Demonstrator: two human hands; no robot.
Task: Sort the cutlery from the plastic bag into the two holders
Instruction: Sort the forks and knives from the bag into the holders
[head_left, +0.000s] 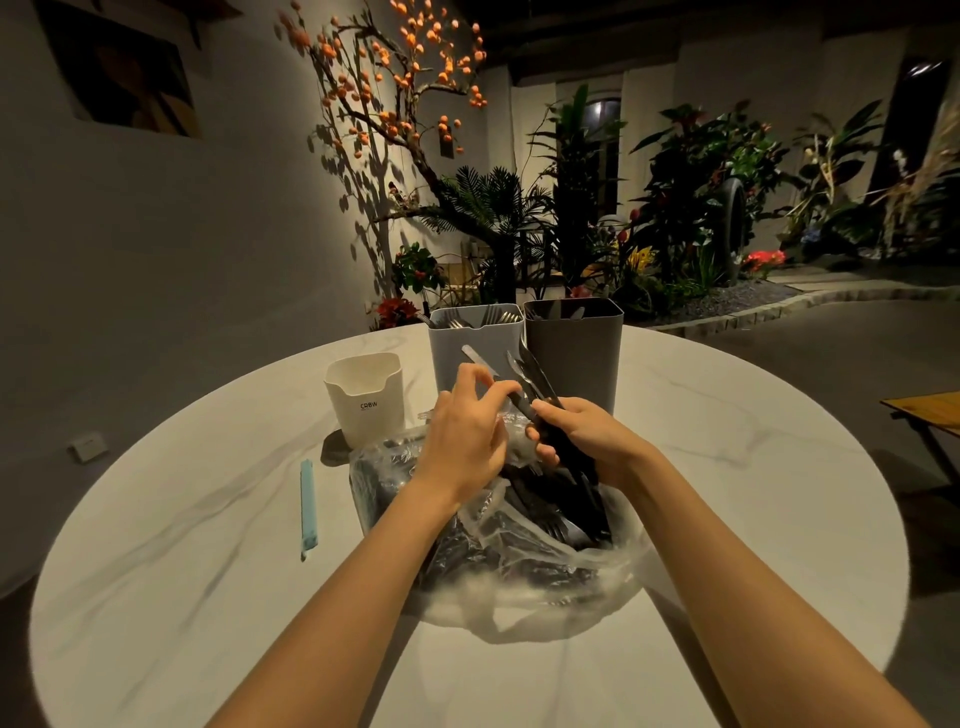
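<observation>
Cutlery, dark-handled: a bundle of knives (535, 384) gripped in the right hand (582, 441), fingers (545, 452) curled round the handles, blades pointing up and away toward the two holders. Left hand (467, 431) just beside it, fingertips (498, 387) pinching one knife out of the bundle.

Plastic bag (519, 561), clear and crumpled, directly under both hands on the bench (182, 545); more dark cutlery lies inside it.

Light grey holder (475, 348), beyond the left fingers, forks standing in it. Dark grey holder (574, 348), touching its right side, beyond the right fingers; a few utensil tips show at its rim.

White cup (366, 397), left of the left hand, near the bag's far edge. Blue strip (307, 506), flat on the bench, well to the left of the bag.
</observation>
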